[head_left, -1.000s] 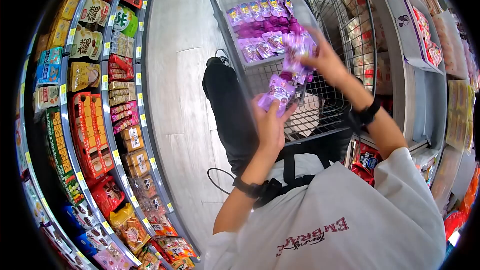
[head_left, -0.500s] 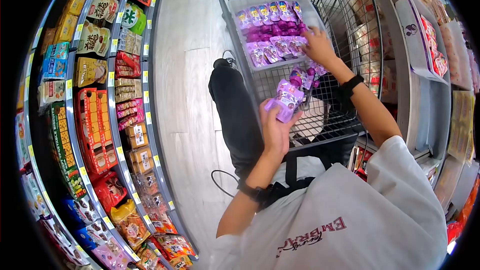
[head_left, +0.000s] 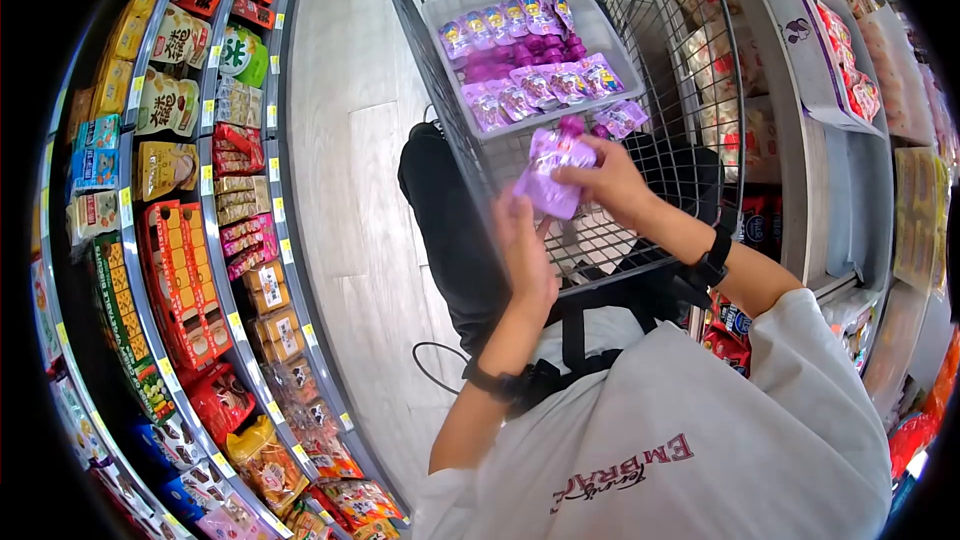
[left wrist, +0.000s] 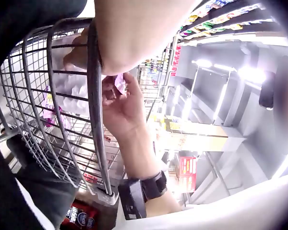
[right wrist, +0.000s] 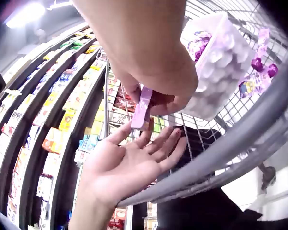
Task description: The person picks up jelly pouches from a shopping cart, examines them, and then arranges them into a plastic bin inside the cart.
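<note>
A purple pouch [head_left: 555, 172] is pinched by the right hand [head_left: 612, 180] over the near end of the cart; its edge shows in the right wrist view [right wrist: 142, 109]. My left hand [head_left: 527, 255] is just below and left of it, blurred. In the right wrist view the left hand [right wrist: 129, 167] lies palm up with fingers spread, its fingertips close to the pouch's lower end; contact is unclear. A translucent bin [head_left: 632, 65] in the cart holds rows of similar pouches with dark purple caps between. Another pouch [head_left: 622, 118] lies outside the bin near its corner.
The wire cart [head_left: 738, 70] surrounds the bin. Snack shelves [head_left: 207, 190] run along the left beyond a pale floor aisle [head_left: 345, 140]. On the right stand shelving and a white box [head_left: 815, 60] of red packets. A knee [head_left: 445, 220] is beside the cart.
The right hand has come back from the bin to the pouch the left hand held and now grips it. The left hand's fingers have come off it. The bin's front row looks fuller.
</note>
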`<state>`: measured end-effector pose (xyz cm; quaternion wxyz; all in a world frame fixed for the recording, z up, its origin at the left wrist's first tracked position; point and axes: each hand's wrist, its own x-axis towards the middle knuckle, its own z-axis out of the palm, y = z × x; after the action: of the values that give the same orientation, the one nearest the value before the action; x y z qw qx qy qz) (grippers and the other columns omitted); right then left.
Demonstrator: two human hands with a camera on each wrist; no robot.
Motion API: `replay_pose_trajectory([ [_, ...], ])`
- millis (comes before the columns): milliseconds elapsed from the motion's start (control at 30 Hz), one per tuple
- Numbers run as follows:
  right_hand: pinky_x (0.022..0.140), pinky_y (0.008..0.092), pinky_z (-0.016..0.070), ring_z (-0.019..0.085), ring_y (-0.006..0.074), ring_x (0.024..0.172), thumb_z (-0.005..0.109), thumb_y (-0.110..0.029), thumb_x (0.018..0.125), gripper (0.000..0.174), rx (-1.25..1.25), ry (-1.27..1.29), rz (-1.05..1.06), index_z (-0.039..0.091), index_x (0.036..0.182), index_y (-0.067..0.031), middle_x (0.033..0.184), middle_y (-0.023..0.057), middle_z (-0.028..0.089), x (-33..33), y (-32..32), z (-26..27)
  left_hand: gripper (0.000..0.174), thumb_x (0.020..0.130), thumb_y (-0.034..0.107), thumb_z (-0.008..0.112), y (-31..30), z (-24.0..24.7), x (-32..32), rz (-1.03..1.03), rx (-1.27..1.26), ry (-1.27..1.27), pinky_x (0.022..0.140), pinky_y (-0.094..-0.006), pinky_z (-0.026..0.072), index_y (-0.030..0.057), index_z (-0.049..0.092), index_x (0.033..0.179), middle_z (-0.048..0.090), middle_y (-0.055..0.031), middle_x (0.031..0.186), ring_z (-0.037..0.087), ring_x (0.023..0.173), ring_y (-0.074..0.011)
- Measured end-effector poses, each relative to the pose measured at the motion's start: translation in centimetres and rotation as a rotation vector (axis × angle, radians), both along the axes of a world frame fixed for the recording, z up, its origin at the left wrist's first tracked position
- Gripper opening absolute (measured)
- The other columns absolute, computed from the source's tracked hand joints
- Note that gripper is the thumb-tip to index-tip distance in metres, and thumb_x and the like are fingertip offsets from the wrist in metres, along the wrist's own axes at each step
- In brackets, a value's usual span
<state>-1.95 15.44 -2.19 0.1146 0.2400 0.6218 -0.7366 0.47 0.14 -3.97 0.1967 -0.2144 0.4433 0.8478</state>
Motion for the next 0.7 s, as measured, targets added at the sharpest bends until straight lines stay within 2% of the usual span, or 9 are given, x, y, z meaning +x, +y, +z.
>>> replay_pose_trajectory([
  [33,0.075,0.0299,0.054,0.066,0.015,0.088,0.078,-0.012,0.076,0.042,0.135,0.083,-0.025,0.062,0.111,0.0039,0.099,0.0092,0.068,-0.5,1.1,0.3,0.035,0.1,0.029,0.052,0.0,0.2,-0.1,0.002,-0.047,-0.033,0.098,-0.0395,0.0404,0.0107,0.045,0.129,0.045,-0.007,0.131,0.048,0.117,-0.0195],
  [100,0.076,0.0293,0.0531,0.066,0.0154,0.087,0.08,-0.022,0.073,0.052,0.891,0.302,0.118,0.062,0.115,0.0008,0.092,0.0135,0.068,-2.9,4.8,2.1,0.036,0.098,0.026,0.054,-0.1,0.4,-0.1,-0.003,-0.066,-0.059,0.098,-0.0403,0.0402,0.0102,0.046,0.129,0.043,-0.0074,0.135,0.048,0.12,-0.0207],
  [200,0.076,0.0442,0.0515,0.063,0.0391,0.08,0.073,-0.021,0.072,0.042,1.402,0.544,0.071,0.061,0.109,-0.0043,0.093,0.0199,0.061,-7.7,9.2,4.0,0.034,0.094,0.016,0.054,-0.3,0.6,-0.2,-0.145,-0.026,-0.028,0.102,-0.0444,0.0387,0.0088,0.047,0.126,0.044,-0.0085,0.136,0.047,0.125,-0.026],
  [233,0.073,0.0475,0.052,0.062,0.0413,0.078,0.069,-0.018,0.073,0.04,1.515,0.566,0.035,0.056,0.109,-0.0045,0.095,0.0192,0.056,-8.9,9.9,3.7,0.034,0.094,0.016,0.054,-0.2,0.6,-0.1,-0.148,-0.023,-0.026,0.102,-0.0444,0.0387,0.0088,0.047,0.126,0.044,-0.0085,0.136,0.047,0.125,-0.026],
  [367,0.073,0.0535,0.0529,0.063,0.0455,0.081,0.062,-0.01,0.075,0.039,1.618,0.321,0.198,0.05,0.11,0.002,0.101,0.0231,0.053,-13.1,9.8,-1.2,0.034,0.091,0.013,0.057,-0.2,0.9,-0.2,-0.2,-0.023,-0.028,0.099,-0.0419,0.0393,0.0108,0.048,0.124,0.045,-0.008,0.136,0.05,0.123,-0.0242],
  [400,0.075,0.0536,0.0524,0.064,0.0453,0.084,0.061,-0.007,0.076,0.034,1.633,0.194,0.316,0.054,0.107,0.0042,0.113,0.0272,0.051,-14.0,10.0,-4.0,0.034,0.09,0.013,0.057,-0.3,1.0,-0.1,-0.211,-0.032,-0.033,0.098,-0.0406,0.0397,0.0115,0.048,0.123,0.046,-0.0077,0.136,0.051,0.122,-0.0236],
  [467,0.078,0.052,0.0528,0.065,0.0445,0.085,0.061,-0.009,0.077,0.034,1.623,0.056,0.379,0.056,0.108,0.0047,0.114,0.0277,0.054,-14.8,11.3,-10.7,0.035,0.091,0.012,0.055,-0.4,0.9,-0.1,-0.211,-0.048,-0.027,0.096,-0.0369,0.0404,0.0109,0.047,0.125,0.046,-0.0079,0.136,0.052,0.121,-0.0233],
  [633,0.085,0.0464,0.0529,0.066,0.0399,0.092,0.059,-0.015,0.082,0.033,1.437,-0.248,0.676,0.062,0.105,0.0092,0.106,0.0288,0.064,-16.9,10.2,-7.4,0.035,0.092,0.008,0.053,-0.4,1.0,-0.1,-0.21,-0.074,-0.036,0.092,-0.0311,0.0411,0.0095,0.047,0.126,0.046,-0.009,0.135,0.054,0.119,-0.0232],
  [700,0.08,0.0414,0.055,0.069,0.0372,0.087,0.059,-0.022,0.083,0.035,1.28,-0.164,0.715,0.065,0.1,0.0082,0.088,0.0249,0.069,-16.4,10.3,-4.6,0.037,0.089,0.005,0.055,-0.2,1.0,-0.3,-0.227,-0.109,-0.027,0.09,-0.0312,0.043,0.0079,0.046,0.125,0.047,-0.0102,0.134,0.055,0.118,-0.0236],
])
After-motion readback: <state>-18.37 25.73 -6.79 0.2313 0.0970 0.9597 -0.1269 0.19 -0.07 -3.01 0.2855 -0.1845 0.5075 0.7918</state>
